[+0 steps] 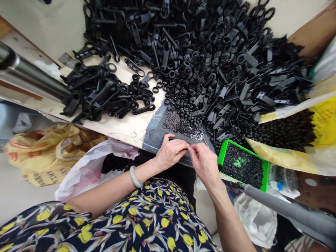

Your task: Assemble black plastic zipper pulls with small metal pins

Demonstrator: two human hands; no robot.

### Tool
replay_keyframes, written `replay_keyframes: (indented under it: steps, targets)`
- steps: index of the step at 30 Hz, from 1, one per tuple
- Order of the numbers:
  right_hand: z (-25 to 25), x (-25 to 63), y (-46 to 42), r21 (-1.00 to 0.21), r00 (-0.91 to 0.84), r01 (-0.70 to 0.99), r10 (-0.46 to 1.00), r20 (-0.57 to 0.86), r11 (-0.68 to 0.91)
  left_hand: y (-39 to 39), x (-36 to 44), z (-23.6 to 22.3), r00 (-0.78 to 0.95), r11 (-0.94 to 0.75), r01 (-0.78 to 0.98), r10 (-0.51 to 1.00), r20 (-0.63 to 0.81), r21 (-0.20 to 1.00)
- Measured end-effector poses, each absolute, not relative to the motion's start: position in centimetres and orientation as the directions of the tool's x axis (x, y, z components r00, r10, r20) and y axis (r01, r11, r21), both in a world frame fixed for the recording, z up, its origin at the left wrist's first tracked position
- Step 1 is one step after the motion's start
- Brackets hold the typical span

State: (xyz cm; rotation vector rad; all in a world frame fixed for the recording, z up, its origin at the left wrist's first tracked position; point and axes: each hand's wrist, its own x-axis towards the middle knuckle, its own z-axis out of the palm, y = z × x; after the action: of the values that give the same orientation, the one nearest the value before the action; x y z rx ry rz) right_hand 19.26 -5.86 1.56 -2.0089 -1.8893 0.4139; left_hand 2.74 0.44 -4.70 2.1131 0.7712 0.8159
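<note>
My left hand (pixel 172 151) is closed, with its fingers curled and a bit of a small black part showing near the index finger. Against its fingertips, my right hand (pixel 204 159) pinches at something too small to make out. Both hands meet just above the front edge of a dark cloth mat (pixel 154 134). Beyond them on the mat lie a heap of tiny grey-brown pieces (pixel 174 120), small black pieces (pixel 187 130) and a cluster of thin silvery pins (pixel 196 134). A thin light-coloured rod (pixel 206 142) shows just past the right fingertips.
A large pile of black plastic parts (pixel 199 59) covers the back of the table, with a smaller pile (pixel 102 91) at left. At right stand a green tray (pixel 223 154) of black bits and a grey metal arm (pixel 283 206). Bags (pixel 91 168) hang at the front left.
</note>
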Motion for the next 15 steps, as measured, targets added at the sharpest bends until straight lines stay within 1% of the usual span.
replay_keyframes:
  steps: [2, 4, 5, 6, 8, 9, 10, 11, 12, 13, 15]
  targets:
    - [1.9, 18.9, -6.5, -0.494, 0.084, 0.868, 0.995, 0.051, -0.048, 0.4, 2.7, -4.8, 0.613, -0.550, 0.265, 0.730, 0.302, 0.792]
    - [2.2, 18.6, -8.9, -0.582, 0.136, 0.811, 0.987, 0.087, -0.061, 0.4, 2.7, -4.9, 0.604, -0.556, 0.261, 0.732, 0.316, 0.789]
    - [2.3, 18.6, -10.9, -0.627, 0.183, 0.775, 0.978, 0.104, -0.078, 0.3, 2.7, -4.9, 0.603, -0.561, 0.258, 0.730, 0.323, 0.786]
    - [2.3, 18.7, -13.2, -0.647, 0.244, 0.754, 0.963, 0.115, -0.114, 0.3, 2.8, -4.9, 0.603, -0.566, 0.256, 0.727, 0.328, 0.784]
    - [2.1, 19.8, -18.4, -0.654, 0.406, 0.722, 0.904, 0.136, -0.226, 0.3, 2.8, -4.8, 0.603, -0.572, 0.255, 0.724, 0.334, 0.779]
    - [2.0, 20.7, -20.7, -0.648, 0.526, 0.690, 0.838, 0.145, -0.321, 0.3, 2.8, -4.7, 0.599, -0.574, 0.254, 0.725, 0.339, 0.779]
    - [1.9, 22.0, -22.4, -0.649, 0.672, 0.639, 0.711, 0.209, -0.413, 0.3, 2.8, -4.6, 0.592, -0.575, 0.253, 0.728, 0.345, 0.778]
    - [1.9, 23.3, -23.6, -0.680, 0.761, 0.577, 0.600, 0.246, -0.453, 0.3, 2.8, -4.6, 0.587, -0.577, 0.251, 0.729, 0.352, 0.778]
    - [2.1, 24.8, -24.0, -0.742, 0.819, 0.520, 0.495, 0.292, -0.423, 0.3, 2.8, -4.5, 0.585, -0.579, 0.246, 0.728, 0.357, 0.777]
    - [2.4, 26.1, -23.6, -0.812, 0.824, 0.484, 0.484, 0.296, -0.326, 0.3, 2.7, -4.5, 0.586, -0.581, 0.240, 0.725, 0.360, 0.778]
    - [3.4, 28.1, -21.3, -0.912, 0.776, 0.385, 0.585, 0.237, -0.140, 0.4, 2.6, -4.5, 0.591, -0.576, 0.233, 0.724, 0.356, 0.783]
